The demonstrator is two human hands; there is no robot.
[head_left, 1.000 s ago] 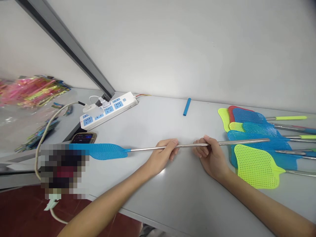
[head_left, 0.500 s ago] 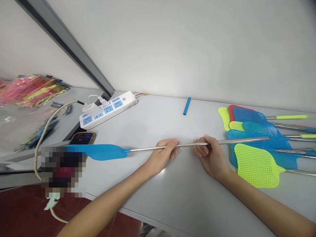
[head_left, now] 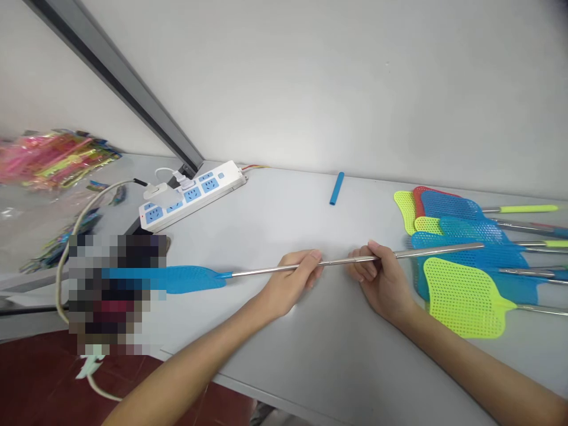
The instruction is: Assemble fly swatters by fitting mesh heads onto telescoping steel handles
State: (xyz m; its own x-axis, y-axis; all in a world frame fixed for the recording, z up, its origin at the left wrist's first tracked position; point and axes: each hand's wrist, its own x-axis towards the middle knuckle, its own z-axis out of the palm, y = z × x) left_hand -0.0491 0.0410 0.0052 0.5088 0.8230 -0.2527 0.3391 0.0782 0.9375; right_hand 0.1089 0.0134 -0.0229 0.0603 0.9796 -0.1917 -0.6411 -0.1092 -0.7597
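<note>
A blue fly swatter (head_left: pixel 195 280) with a metal telescopic rod lies across both hands, its head toward the left. My left hand (head_left: pixel 293 278) is closed round the thinner part of the rod, nearer the blue head. Farther right, my right hand (head_left: pixel 381 275) grips the thicker section, and the bare metal end sticks out past it. That end passes above a pile of fly swatters; a yellow-green fly swatter (head_left: pixel 465 299) lies in front, with blue fly swatters (head_left: pixel 519 260) behind it. A short blue tube (head_left: pixel 337 189) lies near the wall, touched by neither hand.
A white power strip (head_left: pixel 195 195) with plugs and a pale cable (head_left: pixel 75 225) stands at the back left. Plastic bags of colourful items (head_left: pixel 57 160) lie beyond the grey frame post (head_left: pixel 124 89). A blurred-out patch covers the table's left edge.
The view has shifted slightly. The swatter's blue head has moved a little left and down in the picture; both hands keep their grip on the rod.
</note>
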